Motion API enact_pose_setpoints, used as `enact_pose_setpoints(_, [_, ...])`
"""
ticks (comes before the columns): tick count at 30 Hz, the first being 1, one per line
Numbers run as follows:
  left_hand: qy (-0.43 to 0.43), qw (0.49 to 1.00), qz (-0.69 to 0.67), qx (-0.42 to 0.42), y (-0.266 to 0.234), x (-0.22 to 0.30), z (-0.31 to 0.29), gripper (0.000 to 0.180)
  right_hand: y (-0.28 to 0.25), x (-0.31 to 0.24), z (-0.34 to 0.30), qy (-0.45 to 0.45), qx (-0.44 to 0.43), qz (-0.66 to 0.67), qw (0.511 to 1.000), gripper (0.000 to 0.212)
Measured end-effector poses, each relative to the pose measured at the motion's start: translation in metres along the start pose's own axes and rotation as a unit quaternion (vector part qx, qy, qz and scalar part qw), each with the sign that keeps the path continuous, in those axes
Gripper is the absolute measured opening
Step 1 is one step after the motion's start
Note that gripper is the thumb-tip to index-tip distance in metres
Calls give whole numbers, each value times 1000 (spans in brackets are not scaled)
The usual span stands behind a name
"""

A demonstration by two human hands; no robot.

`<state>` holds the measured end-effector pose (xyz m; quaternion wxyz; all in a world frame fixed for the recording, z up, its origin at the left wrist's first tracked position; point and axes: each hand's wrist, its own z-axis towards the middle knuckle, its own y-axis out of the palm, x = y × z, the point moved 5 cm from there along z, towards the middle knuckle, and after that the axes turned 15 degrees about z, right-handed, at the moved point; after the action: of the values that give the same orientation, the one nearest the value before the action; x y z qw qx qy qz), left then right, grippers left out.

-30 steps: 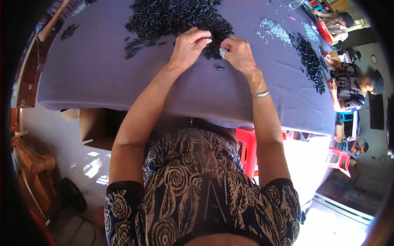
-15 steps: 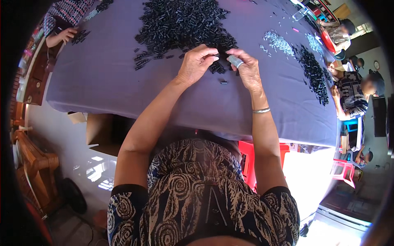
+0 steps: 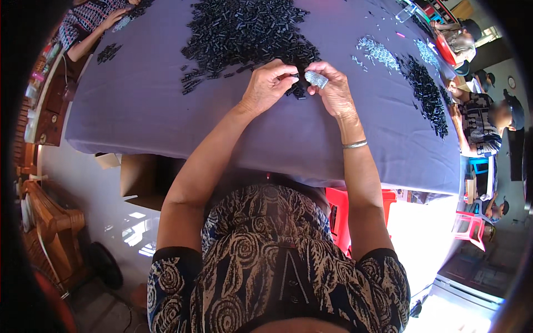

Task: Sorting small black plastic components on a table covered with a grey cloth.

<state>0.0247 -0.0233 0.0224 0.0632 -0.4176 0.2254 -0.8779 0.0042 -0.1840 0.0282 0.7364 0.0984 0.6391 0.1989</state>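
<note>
Before the near edge of a big heap of small black cylindrical pieces (image 3: 244, 33), my two hands are held close together above the cloth. My left hand (image 3: 267, 87) is closed in a pinch on a small black piece (image 3: 294, 75), mostly covered by the fingertips. Just to its right, my right hand (image 3: 336, 91) has its fingers drawn together. A silvery wrap (image 3: 316, 79) covers one of its digits, and whatever lies between those fingertips is hidden. A metal bangle (image 3: 355, 144) circles my right wrist.
A grey-purple cloth (image 3: 166, 122) covers the table. On the right lie a heap of pale small pieces (image 3: 378, 54) and a black heap (image 3: 425, 94), with people seated beyond. At the left, a co-worker's hand (image 3: 115, 18) reaches over the table near a small black group (image 3: 109, 53).
The single black piece that lay below my hands is no longer seen there. My right hand has turned slightly. The co-worker's hand at left has moved away from the small black group, toward the far side.
</note>
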Motion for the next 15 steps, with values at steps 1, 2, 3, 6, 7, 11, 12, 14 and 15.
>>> enact_pose_setpoints(1, [-1, 1000, 0, -1, 0, 1, 0, 18, 1, 2, 0, 15, -10, 49, 999, 10])
enact_pose_setpoints(2, [3, 1000, 2, -1, 0, 1, 0, 18, 1, 2, 0, 16, -10, 50, 999, 10])
enact_pose_setpoints(3, [6, 1000, 5, -1, 0, 2, 0, 19, 4, 2, -1, 20, -15, 64, 998, 10])
enact_pose_setpoints(6, [1, 1000, 10, -7, 0, 2, -1, 19, 8, 2, -2, 32, -14, 84, 996, 9])
enact_pose_setpoints(7, [0, 1000, 10, -7, 1, 2, -1, 19, 8, 3, -2, 39, -7, 89, 995, 9])
enact_pose_setpoints(11, [7, 1000, 9, 1, 1, 2, 0, 20, 4, 6, 0, 30, -10, 73, 997, 10])
enact_pose_setpoints(12, [7, 1000, 9, 0, 1, 2, -1, 20, 3, 7, 0, 28, -2, 58, 998, 10])
enact_pose_setpoints(14, [7, 1000, 7, 2, 2, 0, -1, 20, 2, 8, 0, 28, 8, 43, 999, 10])
enact_pose_setpoints(15, [8, 1000, 7, 5, 0, 2, 0, 21, 4, 7, 0, 25, 2, 44, 999, 10])
